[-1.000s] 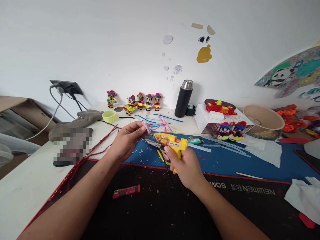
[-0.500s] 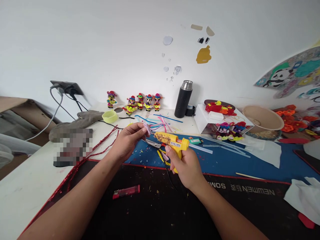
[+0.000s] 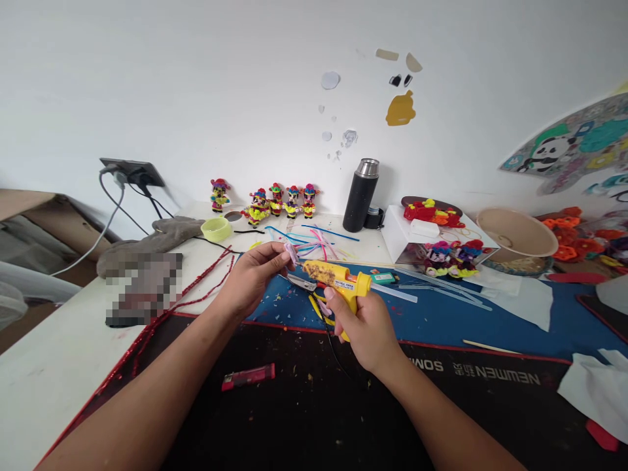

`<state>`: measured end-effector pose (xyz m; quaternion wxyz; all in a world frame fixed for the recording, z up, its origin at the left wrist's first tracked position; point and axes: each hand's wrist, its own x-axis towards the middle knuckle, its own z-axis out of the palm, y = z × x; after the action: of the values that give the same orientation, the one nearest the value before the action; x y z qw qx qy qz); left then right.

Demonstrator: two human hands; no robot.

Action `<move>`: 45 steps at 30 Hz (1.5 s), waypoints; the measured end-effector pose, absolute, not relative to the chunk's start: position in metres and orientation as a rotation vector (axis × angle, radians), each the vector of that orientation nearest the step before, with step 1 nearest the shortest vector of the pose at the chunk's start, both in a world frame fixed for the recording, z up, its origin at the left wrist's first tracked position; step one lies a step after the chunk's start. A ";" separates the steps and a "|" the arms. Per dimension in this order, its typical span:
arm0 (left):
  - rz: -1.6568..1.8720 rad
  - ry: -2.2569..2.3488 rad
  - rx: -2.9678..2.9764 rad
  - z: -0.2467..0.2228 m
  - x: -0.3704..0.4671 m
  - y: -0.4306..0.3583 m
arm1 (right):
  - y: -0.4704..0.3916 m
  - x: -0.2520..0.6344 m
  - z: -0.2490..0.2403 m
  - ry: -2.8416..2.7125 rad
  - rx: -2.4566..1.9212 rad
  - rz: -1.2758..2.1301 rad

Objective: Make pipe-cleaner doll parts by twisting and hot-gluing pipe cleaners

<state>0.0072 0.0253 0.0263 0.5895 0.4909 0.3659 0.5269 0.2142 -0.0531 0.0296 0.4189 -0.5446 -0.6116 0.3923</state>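
Nozzle of yellow plastic glue gun (image 3: 338, 280) against small pink piece (image 3: 290, 251).

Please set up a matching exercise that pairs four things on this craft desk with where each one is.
Things:
1. glue gun
2. small pink piece
3. red lighter
4. black flask

Places:
A. standing upright by the wall
B. lying on the black mat near the left forearm
C. gripped in the right hand
D. pinched in the fingers of the left hand

Pairs: 1-C, 2-D, 3-B, 4-A
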 end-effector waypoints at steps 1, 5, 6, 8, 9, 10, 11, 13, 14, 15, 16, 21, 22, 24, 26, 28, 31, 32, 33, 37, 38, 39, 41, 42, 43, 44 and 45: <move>1.226 0.852 1.141 0.026 0.007 0.025 | -0.053 0.214 0.030 -1.542 -1.366 0.972; 1.230 0.856 1.130 0.028 0.007 0.024 | -0.053 0.215 0.029 -1.553 -1.375 0.954; 1.232 0.856 1.128 0.028 0.007 0.024 | -0.053 0.215 0.028 -1.551 -1.375 0.955; 1.235 0.856 1.123 0.029 0.007 0.024 | -0.054 0.215 0.028 -1.549 -1.373 0.960; 1.237 0.857 1.120 0.029 0.007 0.024 | -0.054 0.215 0.028 -1.551 -1.368 0.959; 1.238 0.857 1.116 0.029 0.008 0.024 | -0.054 0.215 0.028 -1.554 -1.365 0.957; 1.240 0.858 1.114 0.029 0.008 0.024 | -0.054 0.215 0.028 -1.558 -1.363 0.953; 1.242 0.858 1.114 0.029 0.008 0.024 | -0.054 0.215 0.028 -1.564 -1.361 0.947; 1.243 0.857 1.116 0.029 0.008 0.024 | -0.053 0.215 0.027 -1.565 -1.360 0.948; 1.243 0.855 1.119 0.029 0.008 0.024 | -0.053 0.215 0.027 -1.563 -1.359 0.953; 1.242 0.852 1.121 0.029 0.008 0.024 | -0.053 0.215 0.026 -1.560 -1.357 0.963; 1.248 0.824 1.129 0.029 0.007 0.025 | -0.053 0.217 0.023 -1.579 -1.380 0.969; 1.254 0.820 1.135 0.029 0.006 0.025 | -0.053 0.217 0.022 -1.592 -1.395 0.957; 1.272 0.812 1.149 0.030 0.003 0.027 | -0.052 0.217 0.022 -1.624 -1.434 0.943; 1.301 0.808 1.148 0.031 -0.001 0.029 | -0.052 0.216 0.022 -1.674 -1.495 0.936; 1.326 0.809 1.129 0.031 -0.004 0.031 | -0.052 0.215 0.021 -1.783 -1.562 0.888; 1.336 0.798 1.111 0.028 -0.007 0.035 | -0.055 0.212 0.019 -2.033 -1.510 0.666; 1.330 0.792 1.112 0.027 -0.007 0.036 | -0.056 0.210 0.018 -2.114 -1.452 0.593; 1.326 0.789 1.113 0.026 -0.007 0.036 | -0.058 0.209 0.018 -2.180 -1.398 0.534; 1.304 0.801 1.130 0.024 -0.006 0.037 | -0.064 0.205 0.022 -2.366 -1.356 0.471; 1.297 0.810 1.136 0.024 -0.005 0.037 | -0.064 0.204 0.024 -2.396 -1.363 0.468; 1.292 0.820 1.142 0.025 -0.004 0.036 | -0.065 0.204 0.026 -2.424 -1.365 0.467; 1.283 0.841 1.145 0.026 -0.003 0.036 | -0.065 0.203 0.029 -2.470 -1.363 0.445; 1.280 0.850 1.144 0.026 -0.002 0.035 | -0.065 0.204 0.030 -2.492 -1.358 0.428; 1.278 0.858 1.144 0.027 -0.002 0.035 | -0.065 0.204 0.031 -2.512 -1.356 0.410; 1.276 0.865 1.145 0.027 -0.002 0.035 | -0.066 0.204 0.031 -2.530 -1.356 0.393; 1.276 0.872 1.147 0.027 -0.002 0.035 | -0.066 0.203 0.030 -2.548 -1.353 0.381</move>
<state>-0.0021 0.0351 0.0270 0.5715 0.4890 0.3717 0.5441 0.2034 -0.0658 0.0303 0.1158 -0.4617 -0.8697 0.1302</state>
